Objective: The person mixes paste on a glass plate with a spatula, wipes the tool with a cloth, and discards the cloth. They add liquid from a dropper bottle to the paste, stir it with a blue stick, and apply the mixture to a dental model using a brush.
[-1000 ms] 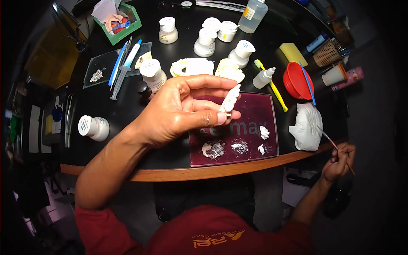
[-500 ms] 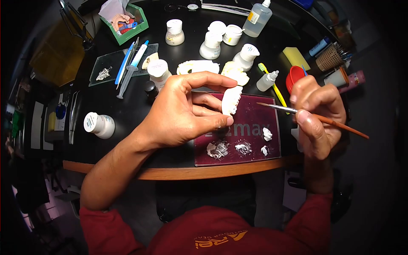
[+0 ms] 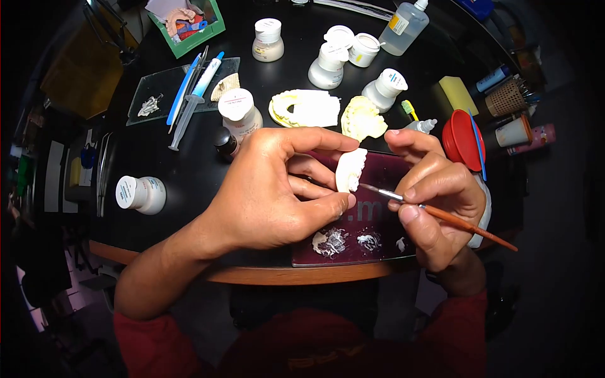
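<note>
Between the thumb and fingertips of my left hand [image 3: 271, 195] is a small white dental cast [image 3: 348, 171], held upright with its row of teeth facing right. My right hand [image 3: 441, 195] grips a fine paintbrush [image 3: 469, 227] with a reddish-brown handle and metal ferrule. The bristle tip points left, right at the lower teeth of the cast. Below both hands lies a dark red mixing slab [image 3: 305, 253] with printed letters, partly hidden by them. White paste heaps [image 3: 331, 242] sit along its front edge.
Behind the hands stand white-capped powder jars [image 3: 239, 116], yellowish plaster casts [image 3: 318, 108] and a clear liquid bottle [image 3: 403, 28]. A glass plate [image 3: 142, 94] at left carries a syringe [image 3: 195, 94]. On the right are a red bowl [image 3: 462, 140] and yellow sponge [image 3: 458, 94].
My right hand has moved left and down, bringing the brush tip from well apart to right at the cast's teeth. The view has shifted, and the cast appears slightly lower.
</note>
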Demonstrator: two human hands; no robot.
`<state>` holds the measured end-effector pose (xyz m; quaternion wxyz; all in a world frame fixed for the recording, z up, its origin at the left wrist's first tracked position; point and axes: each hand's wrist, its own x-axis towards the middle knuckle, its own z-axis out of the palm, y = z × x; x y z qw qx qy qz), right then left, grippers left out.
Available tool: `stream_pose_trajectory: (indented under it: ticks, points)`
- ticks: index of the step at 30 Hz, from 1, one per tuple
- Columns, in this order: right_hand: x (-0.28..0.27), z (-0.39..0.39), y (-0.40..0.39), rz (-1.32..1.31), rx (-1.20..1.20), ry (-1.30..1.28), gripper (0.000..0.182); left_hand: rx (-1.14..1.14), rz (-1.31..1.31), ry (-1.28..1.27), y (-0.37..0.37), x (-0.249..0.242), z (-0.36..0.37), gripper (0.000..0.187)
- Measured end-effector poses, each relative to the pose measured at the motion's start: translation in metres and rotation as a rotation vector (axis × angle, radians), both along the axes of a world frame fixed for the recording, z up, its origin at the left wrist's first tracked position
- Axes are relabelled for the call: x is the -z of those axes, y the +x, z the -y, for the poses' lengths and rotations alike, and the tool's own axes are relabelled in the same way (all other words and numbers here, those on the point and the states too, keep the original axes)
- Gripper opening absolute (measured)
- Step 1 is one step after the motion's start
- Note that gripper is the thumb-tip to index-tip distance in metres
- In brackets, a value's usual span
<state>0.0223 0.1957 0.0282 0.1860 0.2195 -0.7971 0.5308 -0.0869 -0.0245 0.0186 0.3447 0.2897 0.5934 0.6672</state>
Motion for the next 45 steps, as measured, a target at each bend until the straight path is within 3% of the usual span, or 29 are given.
stream_pose_trajectory:
  ticks: [3,6,11,15,20,25,28,45]
  points:
    - [-0.008,0.007,-0.001,-0.036,-0.068,0.14,0.021,0.024,0.057,-0.017,-0.002,-0.003,0.0,0.051]
    - [-0.006,0.008,0.003,-0.032,-0.081,0.099,0.019,0.045,0.083,0.003,-0.002,-0.001,0.0,0.051]
    - [0.002,0.003,0.004,0.091,-0.003,-0.209,0.011,0.091,0.122,-0.021,-0.008,0.0,0.003,0.05]
    - [-0.004,-0.008,-0.001,0.052,0.127,-0.27,0.015,0.078,0.058,-0.011,-0.009,0.005,0.004,0.053]
    - [-0.006,-0.031,0.047,-0.136,0.274,-0.037,0.017,-0.008,-0.036,-0.029,-0.005,0.005,0.004,0.056]
    - [0.032,-0.012,0.112,-0.052,0.475,0.173,0.017,0.0,-0.097,-0.074,0.002,-0.002,0.002,0.061]
    - [0.058,-0.013,0.127,-0.104,0.546,0.143,0.016,-0.005,-0.1,-0.091,0.006,-0.004,0.001,0.062]
    - [0.056,-0.003,0.12,-0.159,0.615,0.2,0.018,-0.034,-0.204,-0.114,0.002,0.008,0.003,0.063]
